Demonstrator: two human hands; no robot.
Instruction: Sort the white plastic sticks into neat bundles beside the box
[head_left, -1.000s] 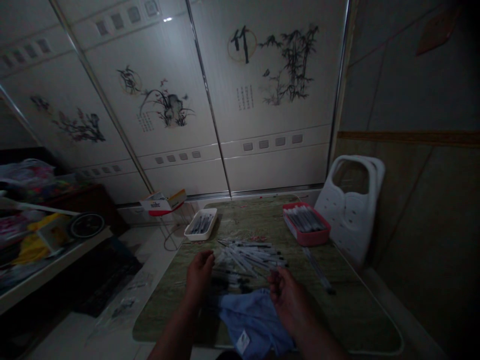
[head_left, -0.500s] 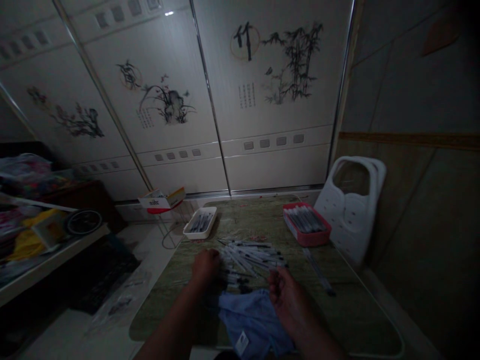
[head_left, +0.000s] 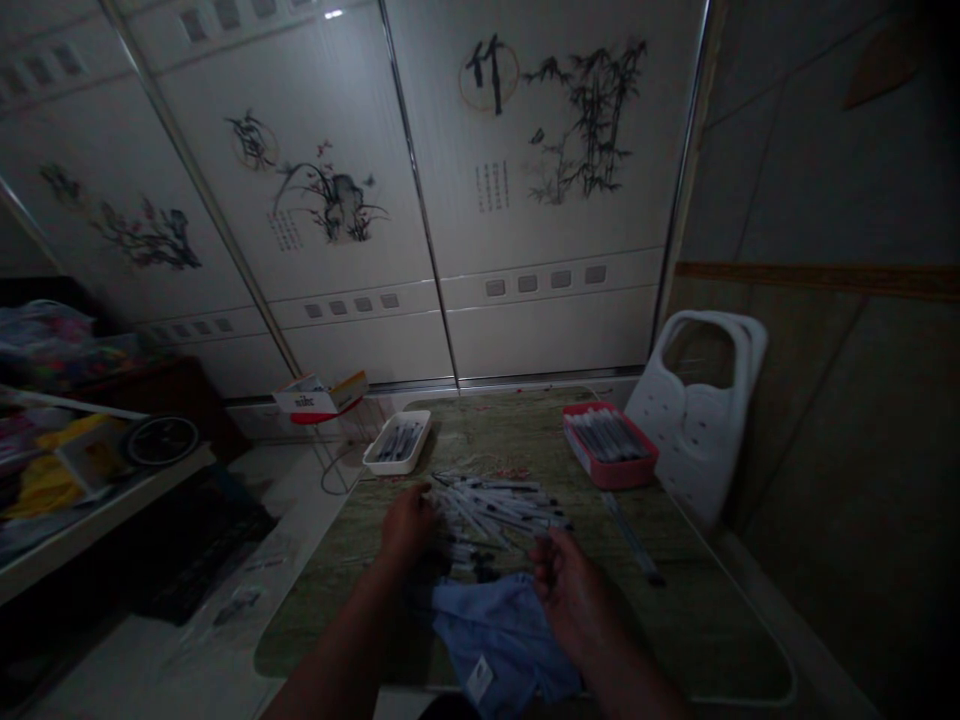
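Prob best to lift pens (head_left: 491,508) singly by mid-barrel w/o dragging neighbours, the pile being mid-way across table (head_left: 705,630) btwn L hand (head_left: 407,524) & R hand (head_left: 574,590), both w/ fingers curled, can't tell if gripping, long axes mostly far L to near R, many dark ends R

the tabletop (head_left: 675,640) is streaky green, the cloth (head_left: 499,635) blue, the right-hand box (head_left: 619,474) pinkish red.
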